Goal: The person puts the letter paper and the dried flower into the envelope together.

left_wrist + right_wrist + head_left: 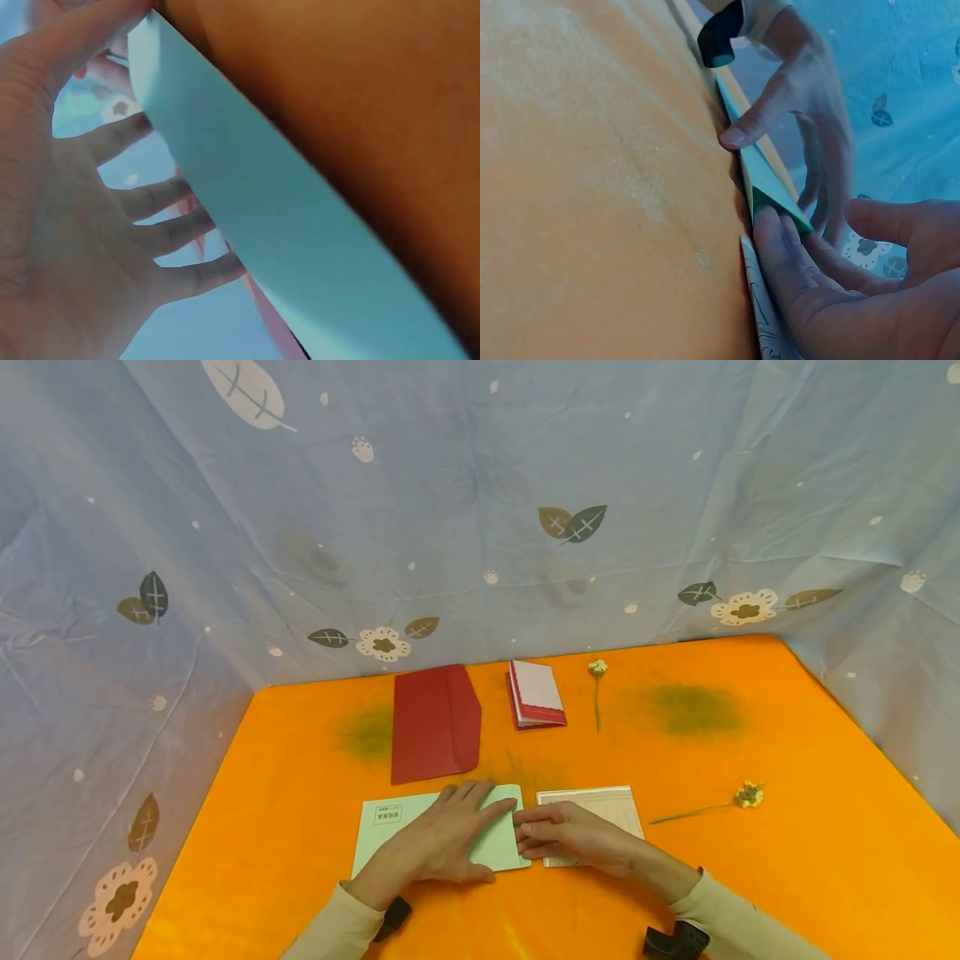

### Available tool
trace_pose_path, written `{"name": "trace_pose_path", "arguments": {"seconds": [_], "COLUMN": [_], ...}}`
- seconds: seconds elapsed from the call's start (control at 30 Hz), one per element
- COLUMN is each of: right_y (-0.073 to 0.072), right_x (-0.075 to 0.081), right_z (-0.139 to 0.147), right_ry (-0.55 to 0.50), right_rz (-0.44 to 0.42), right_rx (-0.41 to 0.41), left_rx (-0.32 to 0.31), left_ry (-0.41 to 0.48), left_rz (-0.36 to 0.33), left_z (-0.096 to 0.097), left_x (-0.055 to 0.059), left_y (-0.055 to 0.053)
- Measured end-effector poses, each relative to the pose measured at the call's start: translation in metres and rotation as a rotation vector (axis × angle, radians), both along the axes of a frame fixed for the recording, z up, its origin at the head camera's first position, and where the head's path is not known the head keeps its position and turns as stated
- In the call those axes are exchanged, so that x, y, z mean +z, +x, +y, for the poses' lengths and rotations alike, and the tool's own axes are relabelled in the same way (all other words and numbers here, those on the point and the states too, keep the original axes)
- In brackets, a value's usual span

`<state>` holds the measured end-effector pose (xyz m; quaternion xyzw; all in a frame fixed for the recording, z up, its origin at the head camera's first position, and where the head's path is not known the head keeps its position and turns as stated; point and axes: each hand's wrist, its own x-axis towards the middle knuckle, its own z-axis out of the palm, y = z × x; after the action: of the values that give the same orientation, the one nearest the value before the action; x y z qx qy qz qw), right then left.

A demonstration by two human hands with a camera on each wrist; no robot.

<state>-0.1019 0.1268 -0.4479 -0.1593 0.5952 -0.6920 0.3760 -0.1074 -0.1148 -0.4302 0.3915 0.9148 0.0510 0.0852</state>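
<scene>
A pale green envelope (381,839) with a small printed box lies near the front of the orange table. My left hand (442,835) rests across it, fingers fairly straight and spread over its far side, thumb by the near edge. In the left wrist view the envelope (247,172) shows as a slanting pale band beside these fingers. The envelope's right end gapes, and the fingertips of my right hand (577,837) are at that mouth, index and middle just inside in the right wrist view. Under the right hand lies cream lined paper (611,806).
Behind the green envelope lie a dark red envelope (423,722) and a folded red-and-white card (537,693). One small yellow flower (597,685) lies beside the card; another flower (748,795) lies farther right. A patterned blue-grey cloth (465,527) hangs around the table.
</scene>
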Motion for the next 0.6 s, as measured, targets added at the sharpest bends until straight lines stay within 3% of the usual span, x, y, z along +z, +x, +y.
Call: {"name": "trace_pose_path", "arguments": {"seconds": [0.6], "right_y": [-0.0036], "right_x": [0.0024], "right_z": [0.0009], "right_ry": [0.024], "right_rz": [0.034], "right_rx": [-0.016], "left_rx": [0.015], "left_ry": [0.006], "left_rz": [0.031], "left_z": [0.001], "left_x": [0.0001], "left_y": [-0.0006]}}
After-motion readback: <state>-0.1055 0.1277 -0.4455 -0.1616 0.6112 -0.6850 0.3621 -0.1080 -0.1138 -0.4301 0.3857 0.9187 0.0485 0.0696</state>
